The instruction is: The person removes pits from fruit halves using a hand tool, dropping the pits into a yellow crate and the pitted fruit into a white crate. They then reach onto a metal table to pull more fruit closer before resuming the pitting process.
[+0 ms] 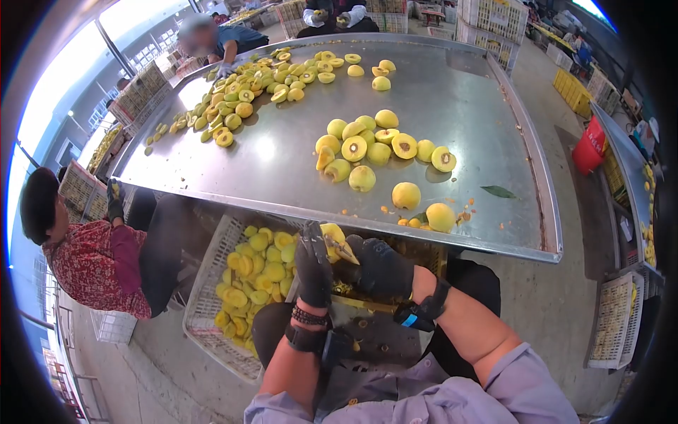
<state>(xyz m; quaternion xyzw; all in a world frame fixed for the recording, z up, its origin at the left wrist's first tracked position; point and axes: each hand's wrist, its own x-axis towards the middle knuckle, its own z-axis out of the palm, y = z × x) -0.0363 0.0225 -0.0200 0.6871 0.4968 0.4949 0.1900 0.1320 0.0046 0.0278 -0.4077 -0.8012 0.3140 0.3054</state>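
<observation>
My left hand (313,265), in a black glove, is closed around a yellow peach half (332,233) at the near edge of the metal table. My right hand (383,267), also gloved in black, grips a small thin tool (345,251) whose end meets the peach; its exact kind is hard to make out. Just beyond my hands, a whole-looking peach (441,217) and another peach (406,196) sit on the table. Farther in lies a cluster of cut peaches (354,148), some with the pit showing.
A white plastic crate (205,311) of peach halves (258,272) stands at my left knee. A large heap of halves (240,92) covers the table's far left. Co-workers sit at the left (99,247) and far side. A leaf (499,191) and orange scraps lie near the right edge.
</observation>
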